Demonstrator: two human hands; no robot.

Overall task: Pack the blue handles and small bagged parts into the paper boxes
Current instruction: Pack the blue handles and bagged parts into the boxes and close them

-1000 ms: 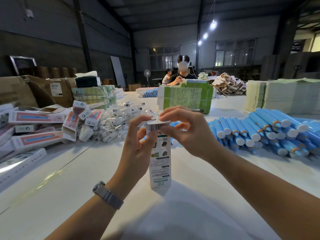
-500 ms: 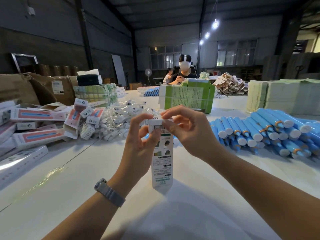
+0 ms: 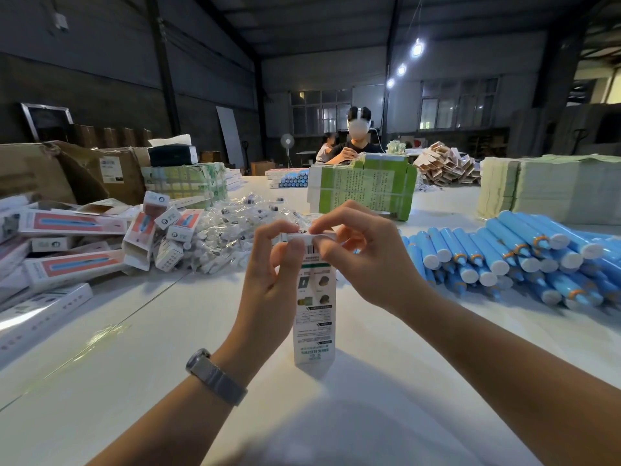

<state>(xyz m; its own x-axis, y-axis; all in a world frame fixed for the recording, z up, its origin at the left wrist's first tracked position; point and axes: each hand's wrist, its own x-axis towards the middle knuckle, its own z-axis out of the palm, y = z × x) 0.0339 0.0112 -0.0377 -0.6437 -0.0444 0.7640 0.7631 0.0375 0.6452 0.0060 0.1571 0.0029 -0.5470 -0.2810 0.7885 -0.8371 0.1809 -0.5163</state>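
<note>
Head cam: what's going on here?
A person is packing at a white table. Both hands hold one upright paper box standing on the table: the left hand and right hand pinch its top flap, apparently closing it. Blue handles are piled to the right, bagged parts and more boxes to the left. Another person works at the far end.

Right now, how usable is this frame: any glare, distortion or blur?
Head view: ceiling lamps blow out; glare streaks the boxes at left; wide-angle bending at the edges; the paper box and both hands are sharp; the background is dim.
</note>
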